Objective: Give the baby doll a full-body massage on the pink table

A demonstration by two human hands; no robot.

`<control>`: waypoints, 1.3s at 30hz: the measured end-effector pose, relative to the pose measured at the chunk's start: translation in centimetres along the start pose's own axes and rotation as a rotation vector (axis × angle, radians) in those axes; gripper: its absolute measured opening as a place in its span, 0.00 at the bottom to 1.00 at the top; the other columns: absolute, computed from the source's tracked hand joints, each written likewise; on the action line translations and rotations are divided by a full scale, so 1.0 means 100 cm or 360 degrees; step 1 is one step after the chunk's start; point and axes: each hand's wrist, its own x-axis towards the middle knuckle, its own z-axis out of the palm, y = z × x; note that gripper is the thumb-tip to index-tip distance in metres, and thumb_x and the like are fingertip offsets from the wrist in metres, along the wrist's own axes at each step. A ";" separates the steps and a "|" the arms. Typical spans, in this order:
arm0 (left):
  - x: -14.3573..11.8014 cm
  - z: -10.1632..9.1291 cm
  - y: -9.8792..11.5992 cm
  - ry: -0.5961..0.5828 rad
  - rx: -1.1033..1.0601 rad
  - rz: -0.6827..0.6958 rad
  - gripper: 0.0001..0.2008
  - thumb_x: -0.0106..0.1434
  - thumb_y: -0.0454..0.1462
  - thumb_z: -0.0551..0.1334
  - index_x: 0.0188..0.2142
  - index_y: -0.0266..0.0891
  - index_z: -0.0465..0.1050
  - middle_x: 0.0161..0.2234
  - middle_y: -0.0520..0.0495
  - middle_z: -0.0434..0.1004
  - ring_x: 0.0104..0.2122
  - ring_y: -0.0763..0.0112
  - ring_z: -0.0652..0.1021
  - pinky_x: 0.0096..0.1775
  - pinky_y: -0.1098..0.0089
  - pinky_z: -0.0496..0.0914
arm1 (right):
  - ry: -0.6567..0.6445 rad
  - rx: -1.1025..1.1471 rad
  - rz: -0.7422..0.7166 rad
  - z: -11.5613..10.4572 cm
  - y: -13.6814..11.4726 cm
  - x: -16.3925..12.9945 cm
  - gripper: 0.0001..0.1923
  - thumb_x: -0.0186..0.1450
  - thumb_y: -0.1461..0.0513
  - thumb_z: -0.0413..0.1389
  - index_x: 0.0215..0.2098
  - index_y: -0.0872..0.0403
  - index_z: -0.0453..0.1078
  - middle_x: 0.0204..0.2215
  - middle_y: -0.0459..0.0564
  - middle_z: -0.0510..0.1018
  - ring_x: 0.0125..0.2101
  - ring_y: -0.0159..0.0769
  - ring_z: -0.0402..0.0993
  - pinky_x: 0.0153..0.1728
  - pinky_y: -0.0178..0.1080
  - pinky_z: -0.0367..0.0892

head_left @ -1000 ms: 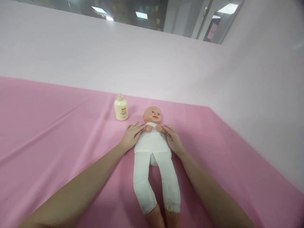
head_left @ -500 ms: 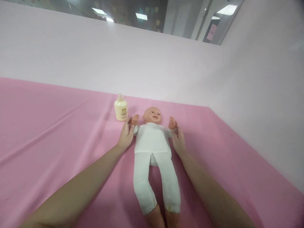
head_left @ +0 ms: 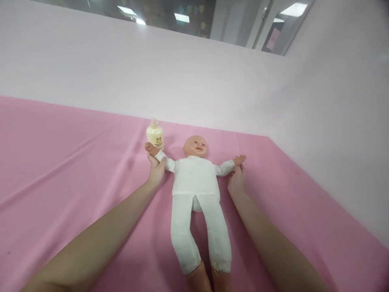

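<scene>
Doll (head_left: 196,178) lies face-up on pink sheet (head_left: 60,162), head far from us, legs toward us, so long axis runs near-to-far, roughly centred btwn our 2 forearms. Arms spread out sideways in a T, crossing that axis. Our left hand (head_left: 156,170) is wrapped on doll's arm at the sleeve cuff, fingers closed round it, w/ doll's bare fist poking out above, just in front of cream bottle (head_left: 154,137); can't tell if fist touches bottle. Our right hand (head_left: 236,181) sits under doll's other wrist, fingertips touching near the cuff; grip looks loose, can't tell if it's truly closed. Both hands about equally near, 1 per arm. Pale wall (head_left: 182,81) behind, well apart from doll.
</scene>
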 end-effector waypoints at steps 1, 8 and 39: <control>-0.001 0.000 0.002 -0.0015 0.0017 0.0022 0.31 0.68 0.43 0.58 0.64 0.49 0.42 0.68 0.39 0.50 0.65 0.62 0.61 0.62 0.53 0.63 | 0.0042 0.0011 0.0093 0.001 -0.005 -0.002 0.28 0.67 0.54 0.44 0.66 0.45 0.55 0.64 0.52 0.62 0.59 0.44 0.66 0.55 0.55 0.67; -0.012 0.004 0.018 -0.0146 0.0174 0.0327 0.28 0.73 0.47 0.49 0.67 0.50 0.41 0.68 0.43 0.53 0.69 0.68 0.53 0.67 0.57 0.53 | -0.0230 0.0021 -0.0158 0.017 -0.059 -0.023 0.27 0.70 0.58 0.48 0.67 0.47 0.56 0.65 0.51 0.63 0.62 0.41 0.62 0.63 0.50 0.60; -0.011 0.006 0.008 -0.0737 0.0690 0.0532 0.26 0.71 0.43 0.52 0.66 0.46 0.54 0.62 0.42 0.62 0.62 0.57 0.63 0.64 0.52 0.57 | -0.0693 -0.0705 -0.0628 0.020 -0.054 -0.030 0.23 0.71 0.63 0.44 0.62 0.46 0.64 0.57 0.52 0.72 0.58 0.42 0.66 0.62 0.54 0.60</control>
